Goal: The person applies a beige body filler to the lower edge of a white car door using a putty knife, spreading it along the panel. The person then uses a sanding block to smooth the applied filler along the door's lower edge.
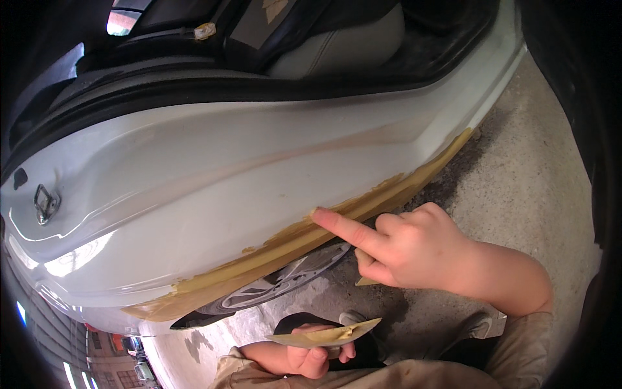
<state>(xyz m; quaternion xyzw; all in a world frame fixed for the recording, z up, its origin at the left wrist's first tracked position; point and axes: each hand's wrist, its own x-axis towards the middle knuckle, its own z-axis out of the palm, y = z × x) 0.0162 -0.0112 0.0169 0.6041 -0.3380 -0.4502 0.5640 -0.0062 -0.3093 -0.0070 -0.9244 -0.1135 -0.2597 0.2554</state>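
Note:
A band of yellow-brown body filler (382,198) runs along the wheel-arch edge of the white car panel (214,214). My right hand (414,249) reaches over it, index finger stretched out, its tip at the filler's upper border. The other fingers are curled. Below them pokes the corner of a thin, yellow-smeared spreader (366,281), mostly hidden by the hand. Down near my lap, my left hand (310,360) grips a thin flat palette (311,338) from underneath. A lump of yellow filler (343,333) lies on top of it.
Under the arch shows a spoked wheel (259,292). A metal door striker (45,204) sticks out at the panel's left. Above the sill is the open doorway with a grey seat (343,45). Rough concrete floor (531,168) extends to the right. My shoe (479,326) stands low down.

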